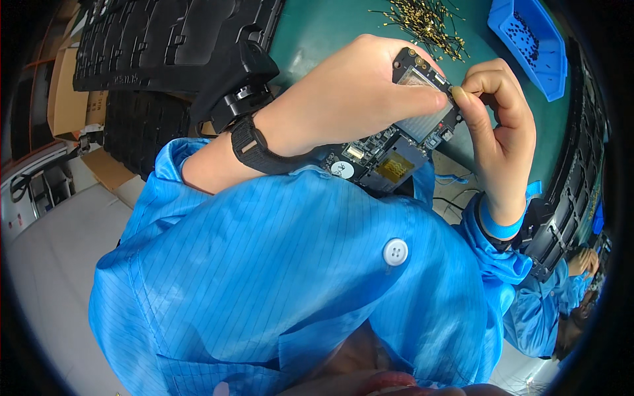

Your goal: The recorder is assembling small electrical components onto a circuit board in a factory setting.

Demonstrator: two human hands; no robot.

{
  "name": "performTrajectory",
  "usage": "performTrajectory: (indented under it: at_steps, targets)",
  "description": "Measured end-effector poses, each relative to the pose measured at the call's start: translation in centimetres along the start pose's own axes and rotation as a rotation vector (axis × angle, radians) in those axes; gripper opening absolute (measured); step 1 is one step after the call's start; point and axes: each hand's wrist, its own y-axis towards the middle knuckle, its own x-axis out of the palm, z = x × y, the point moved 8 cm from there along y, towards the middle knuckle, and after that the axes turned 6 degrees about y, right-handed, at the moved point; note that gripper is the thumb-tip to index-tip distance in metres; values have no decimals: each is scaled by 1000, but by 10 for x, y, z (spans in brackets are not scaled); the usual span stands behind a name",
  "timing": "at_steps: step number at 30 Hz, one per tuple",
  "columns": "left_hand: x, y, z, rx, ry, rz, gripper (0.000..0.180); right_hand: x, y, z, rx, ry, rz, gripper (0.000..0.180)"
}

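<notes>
My left hand (pixel 350 99) grips a black circuit board (pixel 396 142) with metal shields and a yellow patch, holding it up close over the green table. My thumb presses on its upper edge. My right hand (pixel 498 125) pinches a small part at the board's top right edge, thumb and forefinger closed on it; the part itself is too small to make out. A black wrist strap (pixel 254 148) circles my left wrist and a blue band (pixel 498 228) my right. My blue striped smock (pixel 284 284) fills the lower view.
A heap of thin gold-tipped wires (pixel 426 23) lies on the green mat (pixel 330 26). A blue bin (pixel 528 39) with small black parts stands at top right. Black moulded trays (pixel 165 39) stack at top left, cardboard boxes (pixel 66 99) beside them. Another person in blue (pixel 561 303) sits at right.
</notes>
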Motion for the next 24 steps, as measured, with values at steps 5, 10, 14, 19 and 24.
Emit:
performTrajectory:
  at_steps: [5,10,14,19,24]
  targets:
    - [1,1,-1,-4,-18,-18,19,3,1,-3,11,-48,-53,7]
    - [1,1,-2,-12,-55,-4,20,3,2,-3,18,-24,-91,6]
    - [1,2,-3,-11,-47,-9,20,4,3,0,80,12,-132,7]
    - [1,1,-3,-19,-60,-12,20,6,2,3,105,17,-133,8]
    - [2,2,-5,-31,-45,-5,19,4,2,2,96,-36,-112,8]
